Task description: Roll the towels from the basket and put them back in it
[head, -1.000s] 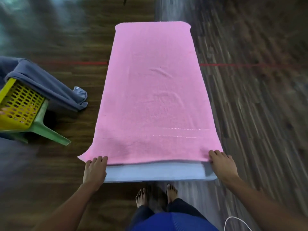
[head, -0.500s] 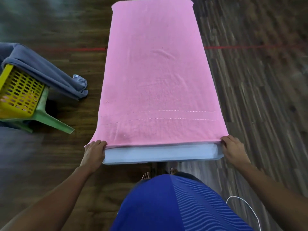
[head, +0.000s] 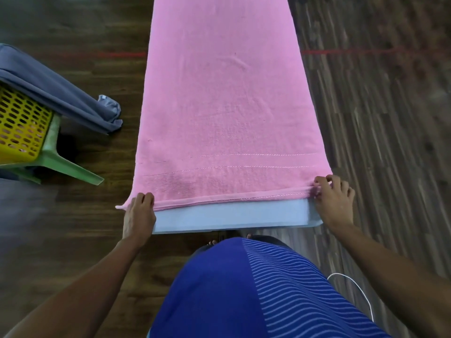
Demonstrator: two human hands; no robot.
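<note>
Pink towel (head: 227,113) lies flat on the floor (head: 378,118), not yet rolled. Its near corners are pinched by the left hand (head: 139,215) and the right hand (head: 334,201). To its left stands the basket (head: 22,125), a grey towel (head: 56,93) draped over it.

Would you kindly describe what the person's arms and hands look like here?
Both forearms are bare; no sleeves show. The left hand and right hand wear no gloves or watch. A thin white cable curves beside the right arm.
</note>
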